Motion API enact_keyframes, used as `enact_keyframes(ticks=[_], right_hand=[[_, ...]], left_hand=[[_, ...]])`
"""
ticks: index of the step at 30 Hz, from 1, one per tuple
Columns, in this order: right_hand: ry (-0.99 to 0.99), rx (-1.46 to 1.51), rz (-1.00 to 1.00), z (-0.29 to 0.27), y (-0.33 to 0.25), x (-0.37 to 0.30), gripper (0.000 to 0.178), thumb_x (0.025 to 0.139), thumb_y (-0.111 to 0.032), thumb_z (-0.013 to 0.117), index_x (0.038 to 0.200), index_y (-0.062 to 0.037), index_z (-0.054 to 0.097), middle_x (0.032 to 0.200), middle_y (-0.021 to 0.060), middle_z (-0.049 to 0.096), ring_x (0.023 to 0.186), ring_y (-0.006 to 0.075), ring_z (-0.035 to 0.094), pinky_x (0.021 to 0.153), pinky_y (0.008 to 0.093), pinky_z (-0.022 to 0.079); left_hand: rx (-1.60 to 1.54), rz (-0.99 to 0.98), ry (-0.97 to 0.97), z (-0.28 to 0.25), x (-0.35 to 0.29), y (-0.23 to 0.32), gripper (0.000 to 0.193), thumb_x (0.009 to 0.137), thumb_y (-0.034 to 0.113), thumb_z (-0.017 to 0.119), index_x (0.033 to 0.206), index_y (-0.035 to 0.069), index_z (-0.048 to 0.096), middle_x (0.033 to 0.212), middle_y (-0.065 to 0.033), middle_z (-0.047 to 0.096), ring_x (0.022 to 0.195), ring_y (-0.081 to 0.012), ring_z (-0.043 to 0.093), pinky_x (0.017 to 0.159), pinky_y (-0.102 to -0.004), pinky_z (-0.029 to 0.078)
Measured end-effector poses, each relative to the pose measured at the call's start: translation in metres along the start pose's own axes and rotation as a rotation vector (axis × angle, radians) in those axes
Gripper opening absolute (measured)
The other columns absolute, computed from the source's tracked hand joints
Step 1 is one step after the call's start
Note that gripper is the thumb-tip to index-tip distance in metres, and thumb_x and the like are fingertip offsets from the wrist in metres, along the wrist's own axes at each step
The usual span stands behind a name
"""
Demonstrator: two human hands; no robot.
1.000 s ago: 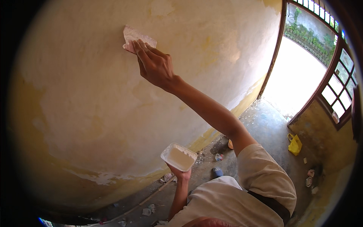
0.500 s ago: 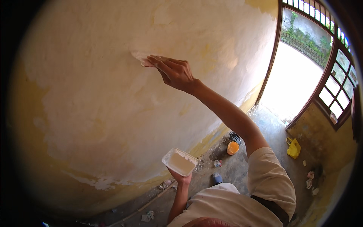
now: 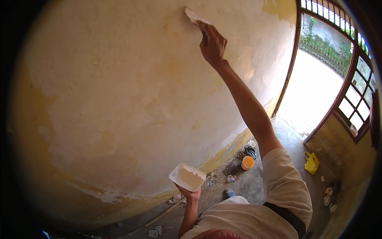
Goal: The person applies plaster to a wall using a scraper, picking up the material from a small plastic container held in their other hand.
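1. White filler on my putty knife [image 3: 193,16]: the right hand [image 3: 212,43], closed around its handle, has swept it up and rightward since a second ago, now high on the wall [image 3: 119,99].
2. Change read: I judge another upward stroke of skim is nearly spent.
3. Left hand [image 3: 190,194]: cupped under a white tray [image 3: 187,177] of filler, steady at waist height.
4. Wall surface: patchy white skim over yellow paint.
5. Room: littered concrete floor [image 3: 254,183], orange tub [image 3: 247,162], yellow bag [image 3: 311,162], open doorway [image 3: 314,89].
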State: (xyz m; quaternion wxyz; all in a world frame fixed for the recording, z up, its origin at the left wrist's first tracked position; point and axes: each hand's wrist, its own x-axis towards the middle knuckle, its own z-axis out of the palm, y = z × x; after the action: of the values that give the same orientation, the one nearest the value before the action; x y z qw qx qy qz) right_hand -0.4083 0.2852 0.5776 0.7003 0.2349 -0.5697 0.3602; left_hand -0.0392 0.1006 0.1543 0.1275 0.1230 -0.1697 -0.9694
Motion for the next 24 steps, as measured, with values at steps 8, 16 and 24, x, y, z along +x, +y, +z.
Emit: enact_keyframes(ticks=[8, 16, 24], right_hand=[[-0.091, 0.216, -0.158, -0.013, -0.082, -0.037, 0.043, 0.084, 0.013, 0.064, 0.116, -0.0153, 0.074, 0.112, 0.0066, 0.079, 0.101, 0.0257, 0.077, 0.080, 0.0377, 0.065], [-0.216, -0.146, 0.009, 0.032, -0.068, -0.036, 0.052, 0.096, -0.005, 0.056, 0.148, -0.0007, 0.051, 0.137, 0.0288, 0.064, 0.111, 0.0395, 0.073, 0.067, 0.0482, 0.063], [-0.042, 0.307, -0.085, -0.018, -0.103, -0.032, 0.031, 0.094, 0.004, 0.066, 0.123, -0.0078, 0.069, 0.108, 0.0174, 0.076, 0.090, 0.0318, 0.077, 0.065, 0.0371, 0.061]], left_hand=[[0.035, -0.036, -0.036, -0.021, 0.007, 0.011, 0.057, 0.103, 0.066, 0.049, 0.139, 0.025, 0.062, 0.134, 0.0049, 0.067, 0.127, -0.0214, 0.061, 0.113, -0.0474, 0.046], [-0.004, -0.005, 0.030, 0.005, 0.002, 0.003, 0.057, 0.103, 0.066, 0.048, 0.140, 0.025, 0.061, 0.136, 0.0053, 0.066, 0.129, -0.0210, 0.060, 0.113, -0.0483, 0.045], [0.028, -0.045, 0.029, -0.009, 0.005, 0.012, 0.056, 0.103, 0.066, 0.049, 0.139, 0.025, 0.062, 0.136, 0.0050, 0.065, 0.129, -0.0213, 0.060, 0.114, -0.0486, 0.044]])
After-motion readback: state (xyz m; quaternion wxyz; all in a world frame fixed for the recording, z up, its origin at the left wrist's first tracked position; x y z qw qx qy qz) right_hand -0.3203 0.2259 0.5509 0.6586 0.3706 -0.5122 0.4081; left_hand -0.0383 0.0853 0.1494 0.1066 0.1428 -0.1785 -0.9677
